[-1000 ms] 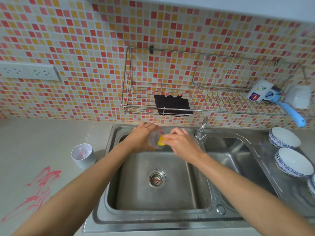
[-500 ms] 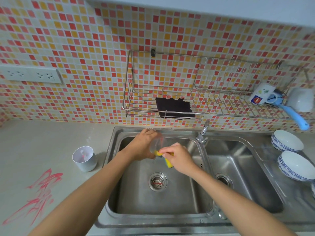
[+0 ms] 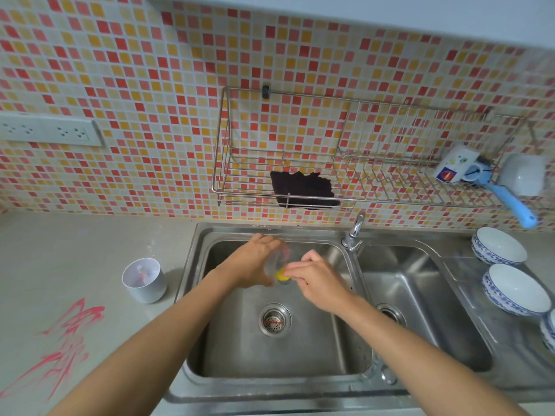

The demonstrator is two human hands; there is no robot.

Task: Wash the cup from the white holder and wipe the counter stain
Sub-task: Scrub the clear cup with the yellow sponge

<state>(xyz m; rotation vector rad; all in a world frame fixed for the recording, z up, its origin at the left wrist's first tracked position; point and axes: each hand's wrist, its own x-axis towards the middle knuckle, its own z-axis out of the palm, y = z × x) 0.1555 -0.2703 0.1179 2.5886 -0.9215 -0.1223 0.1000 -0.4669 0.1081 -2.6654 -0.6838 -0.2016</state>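
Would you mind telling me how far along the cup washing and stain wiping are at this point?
Done: the clear cup is out of the white holder. In hand: the left hand grips it over the sink while the right hand pushes a yellow sponge into it. Left: the red stain on the counter is unwiped; a dark cloth lies on the wall rack.

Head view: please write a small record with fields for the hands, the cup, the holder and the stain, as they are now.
left hand: holds the clear plastic cup over the left basin of the steel sink
right hand: pinches a yellow sponge against the cup
white cylindrical holder: stands on the grey counter, left of the sink
red smeared stain: on the counter, front left, not yet wiped
dark cloth: lies in the wire wall rack above the sink
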